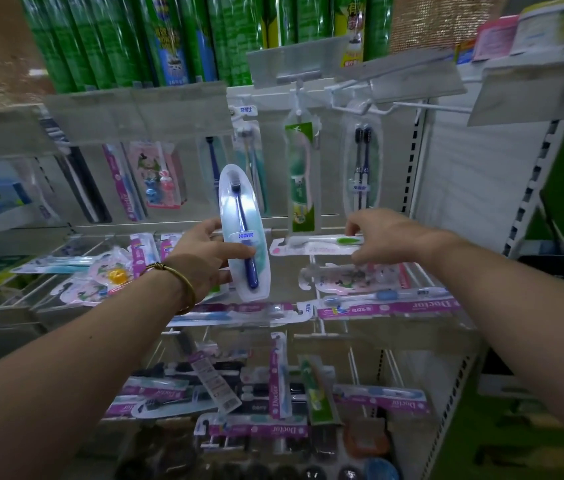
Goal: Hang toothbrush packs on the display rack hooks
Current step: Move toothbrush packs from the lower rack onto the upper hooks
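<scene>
My left hand (204, 252) grips an oval clear pack with a dark blue toothbrush (244, 233), held upright in front of the rack. My right hand (382, 237) pinches a flat white pack with a green-handled toothbrush (315, 244), lying sideways on the wire hooks. Above hang a green pack (302, 174) and an oval pack with two dark brushes (362, 168) on white hooks. An empty white hook (426, 107) sticks out at the upper right.
Several loose toothbrush packs lie across the wire hooks (322, 320), among them purple "Doctor" packs (388, 308). More packs hang at the left (155, 174). Clear price holders (138, 110) jut out above. Green spray cans (128, 36) stand on the top shelf.
</scene>
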A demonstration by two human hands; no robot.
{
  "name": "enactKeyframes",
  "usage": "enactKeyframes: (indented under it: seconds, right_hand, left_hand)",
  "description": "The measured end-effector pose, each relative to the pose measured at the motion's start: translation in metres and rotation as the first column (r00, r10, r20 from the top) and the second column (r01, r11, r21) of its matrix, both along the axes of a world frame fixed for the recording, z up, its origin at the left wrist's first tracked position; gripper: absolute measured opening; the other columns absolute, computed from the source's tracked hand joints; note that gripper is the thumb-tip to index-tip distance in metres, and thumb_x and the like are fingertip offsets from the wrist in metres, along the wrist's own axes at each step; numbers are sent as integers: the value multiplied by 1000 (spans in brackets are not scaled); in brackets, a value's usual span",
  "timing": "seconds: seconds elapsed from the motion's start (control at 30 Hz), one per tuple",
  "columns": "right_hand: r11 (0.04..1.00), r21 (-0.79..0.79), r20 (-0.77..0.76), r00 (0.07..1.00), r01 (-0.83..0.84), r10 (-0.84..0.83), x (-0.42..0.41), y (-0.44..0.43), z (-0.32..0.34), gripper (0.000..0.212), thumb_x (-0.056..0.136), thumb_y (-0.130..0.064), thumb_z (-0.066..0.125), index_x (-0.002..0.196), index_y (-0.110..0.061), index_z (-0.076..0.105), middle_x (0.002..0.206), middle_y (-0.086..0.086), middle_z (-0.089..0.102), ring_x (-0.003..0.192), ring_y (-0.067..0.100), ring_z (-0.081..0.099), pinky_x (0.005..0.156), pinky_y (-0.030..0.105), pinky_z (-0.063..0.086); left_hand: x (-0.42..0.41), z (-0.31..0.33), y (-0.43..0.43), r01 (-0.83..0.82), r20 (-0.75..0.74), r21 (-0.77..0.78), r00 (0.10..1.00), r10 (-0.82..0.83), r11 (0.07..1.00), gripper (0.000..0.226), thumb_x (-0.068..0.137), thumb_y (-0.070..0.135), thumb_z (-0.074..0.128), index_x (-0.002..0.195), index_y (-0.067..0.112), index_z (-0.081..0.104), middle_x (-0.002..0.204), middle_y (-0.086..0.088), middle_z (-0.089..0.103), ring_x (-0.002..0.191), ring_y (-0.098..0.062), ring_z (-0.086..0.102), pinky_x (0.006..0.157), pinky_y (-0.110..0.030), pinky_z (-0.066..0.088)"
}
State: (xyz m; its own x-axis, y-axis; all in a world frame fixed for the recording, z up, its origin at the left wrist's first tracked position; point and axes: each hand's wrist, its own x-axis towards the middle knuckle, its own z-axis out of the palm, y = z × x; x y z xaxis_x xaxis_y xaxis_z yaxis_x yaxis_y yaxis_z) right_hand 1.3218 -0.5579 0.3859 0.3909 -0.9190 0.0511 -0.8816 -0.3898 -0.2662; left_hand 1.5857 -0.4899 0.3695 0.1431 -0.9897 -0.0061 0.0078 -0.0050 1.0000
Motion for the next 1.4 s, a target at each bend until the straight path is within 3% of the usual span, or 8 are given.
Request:
enactKeyframes:
  seconds: [0.13,0.33,0.53,0.87,0.97,1.1,1.23,1.4]
  right_hand:
    - [999,-32,66,998,-1,3,-10,8,3,35,80,-24,77,101,-26,50,107,-2,56,97,19,55,79,30,43]
    - [1000,12,403,915,-17,11,-8,27,1,40,74,-38,85,99,-29,54,106,-10,56,95,9,54,71,24,43]
    - [991,121,741,670,-56,-53,16,40,-12,27,86,-17,76,110,-15,63,100,-3,64,87,8,61,69,15,49]
    - [958,224,938,306,-179,-162,59,54,-22,14,89,-7,70,97,-18,68,105,8,71,88,22,66,81,43,57]
    - [950,209,947,291,-232,-137,74,60,-28,30,88,1,68,110,-17,59,106,6,70,92,23,68,85,43,57]
    - [925,236,949,276,-298,-153,96,69,-31,48,87,7,67,125,-16,52,106,5,71,93,23,70,84,41,58]
    - [919,247,939,310,-308,-148,117,79,-32,31,86,8,66,102,-19,65,97,2,71,85,16,69,78,30,60]
    - [914,296,913,363,-278,-185,147,85,-33,27,82,5,71,99,-16,65,98,5,72,94,26,69,80,41,56]
  left_hand:
    - [-1,-2,-1,-18,15,0,1000,18,1000,58,79,-7,73,132,10,56,113,-14,70,100,-37,69,81,-51,59]
    - [-5,-1,3,-9,-3,-20,1000,9,1000,50,79,-6,73,126,4,57,112,-17,70,99,-36,69,81,-48,58]
    - [-5,0,12,14,19,-16,1000,-13,1000,40,82,-4,72,117,8,59,107,-13,72,101,-35,69,80,-47,59]
    - [11,5,34,-9,-38,-44,999,7,999,39,80,-5,72,112,13,61,111,-17,72,98,-34,71,83,-48,59]
    - [23,4,42,-6,-34,-47,999,5,999,44,80,-5,72,119,11,59,113,-18,72,96,-34,72,75,-44,60]
    - [38,3,56,-23,-20,-55,1000,22,998,48,82,-8,70,126,6,57,111,-14,73,99,-35,72,84,-51,59]
    - [57,2,69,-46,-26,-60,999,44,997,45,82,-8,69,123,7,57,99,-10,75,87,-31,73,78,-48,61]
    - [88,0,82,-77,-58,-66,996,73,995,37,81,-9,69,114,5,60,97,-12,74,83,-29,73,72,-44,62]
